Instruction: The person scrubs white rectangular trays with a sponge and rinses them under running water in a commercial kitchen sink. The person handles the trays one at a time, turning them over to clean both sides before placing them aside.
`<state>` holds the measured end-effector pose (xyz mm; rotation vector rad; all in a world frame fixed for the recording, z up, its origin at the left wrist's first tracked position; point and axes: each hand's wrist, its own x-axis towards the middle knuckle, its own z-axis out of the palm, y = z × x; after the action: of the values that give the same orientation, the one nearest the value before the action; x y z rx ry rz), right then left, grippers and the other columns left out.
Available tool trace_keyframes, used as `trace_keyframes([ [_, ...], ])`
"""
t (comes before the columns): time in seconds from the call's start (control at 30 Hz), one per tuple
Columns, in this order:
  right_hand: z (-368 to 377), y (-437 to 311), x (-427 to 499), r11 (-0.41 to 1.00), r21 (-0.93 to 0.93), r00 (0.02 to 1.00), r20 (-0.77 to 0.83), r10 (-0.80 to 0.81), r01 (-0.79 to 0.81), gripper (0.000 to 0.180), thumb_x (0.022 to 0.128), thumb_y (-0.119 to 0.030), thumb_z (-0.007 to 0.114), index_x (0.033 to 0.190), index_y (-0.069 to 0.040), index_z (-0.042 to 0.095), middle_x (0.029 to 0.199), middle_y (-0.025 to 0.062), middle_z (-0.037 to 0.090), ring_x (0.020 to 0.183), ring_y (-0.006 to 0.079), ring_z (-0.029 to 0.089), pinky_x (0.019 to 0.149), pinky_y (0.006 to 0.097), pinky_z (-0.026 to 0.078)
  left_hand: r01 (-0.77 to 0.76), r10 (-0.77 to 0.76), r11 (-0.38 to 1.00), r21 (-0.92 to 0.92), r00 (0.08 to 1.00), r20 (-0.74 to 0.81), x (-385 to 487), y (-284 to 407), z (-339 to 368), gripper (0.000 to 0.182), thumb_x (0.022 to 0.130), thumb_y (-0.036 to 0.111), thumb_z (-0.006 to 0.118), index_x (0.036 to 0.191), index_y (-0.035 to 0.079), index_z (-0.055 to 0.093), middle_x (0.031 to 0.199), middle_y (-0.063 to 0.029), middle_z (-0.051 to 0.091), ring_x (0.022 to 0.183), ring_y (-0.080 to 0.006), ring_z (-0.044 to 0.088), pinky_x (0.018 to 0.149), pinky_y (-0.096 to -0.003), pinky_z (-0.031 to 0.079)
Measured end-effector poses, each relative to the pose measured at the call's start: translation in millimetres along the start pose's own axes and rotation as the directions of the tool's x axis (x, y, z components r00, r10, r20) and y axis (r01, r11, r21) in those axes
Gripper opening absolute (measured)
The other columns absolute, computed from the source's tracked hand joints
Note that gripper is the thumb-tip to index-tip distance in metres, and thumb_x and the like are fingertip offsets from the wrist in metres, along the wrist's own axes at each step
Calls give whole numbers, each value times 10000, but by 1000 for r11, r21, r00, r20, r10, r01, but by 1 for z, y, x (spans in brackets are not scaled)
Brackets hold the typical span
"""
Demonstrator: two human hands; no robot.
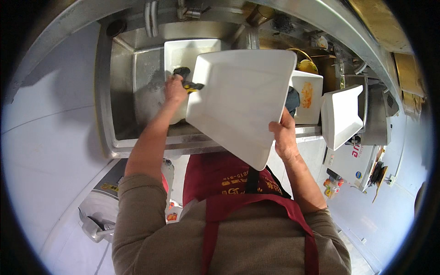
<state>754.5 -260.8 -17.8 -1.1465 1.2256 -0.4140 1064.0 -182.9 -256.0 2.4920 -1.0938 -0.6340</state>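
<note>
A large white rectangular tray (240, 96) is tilted over the left basin of the stainless-steel sink (118, 86). My right hand (285, 135) grips its right edge, thumb on the inner side. My left hand (175, 90) holds a dark cloth (181, 72) with a yellow part at the tray's left side; its full shape is hidden. Beneath, a second white tray (190, 46) sits in the left basin, partly covered by the held one. Beyond my right hand shows a dark blue-grey cloth (293, 99); whether my fingers touch it I cannot tell.
To the right, a white tray (314, 115) bears an orange-red stain (307, 94). Another white tray (340, 118) stands tilted near the sink's right end. A faucet (190, 13) and a dark scouring pad (283, 22) are along the back. A metal pot (99, 206) lies lower left.
</note>
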Motion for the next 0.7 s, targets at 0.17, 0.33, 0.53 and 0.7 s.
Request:
trace_keyframes([
  [0.17,-14,-2,3,994,104,998,-49,24,-18,559,694,88,427,1225,-8,572,972,34,604,870,148,543,778,266,438,-446,347,886,-123,816,-462,35,42,-69,546,840,-47,578,1370,-33,446,1344,-242,486,1259,-410,482,1071,-454,415],
  [0.33,-14,22,22,958,245,988,13,152,-150,466,684,79,439,1103,-21,615,929,47,607,876,172,573,779,285,471,-512,330,853,-102,681,-654,104,126,-101,513,903,127,608,1357,-43,441,1342,-269,512,1231,-443,505,1037,-477,432],
  [0.53,1,64,44,877,396,962,115,247,-272,428,697,78,475,1080,-31,630,938,71,632,857,200,607,745,338,531,-370,260,920,-134,827,-498,139,147,-94,397,939,240,590,1236,-17,528,1132,-277,623,1064,-426,611,903,-496,505],
  [0.7,14,81,53,852,409,944,179,277,-327,470,715,81,466,1149,-34,606,978,78,623,880,207,601,793,354,526,-311,277,950,9,833,-479,155,152,-76,342,960,276,542,1166,6,580,1069,-254,653,1004,-420,633,863,-487,517],
])
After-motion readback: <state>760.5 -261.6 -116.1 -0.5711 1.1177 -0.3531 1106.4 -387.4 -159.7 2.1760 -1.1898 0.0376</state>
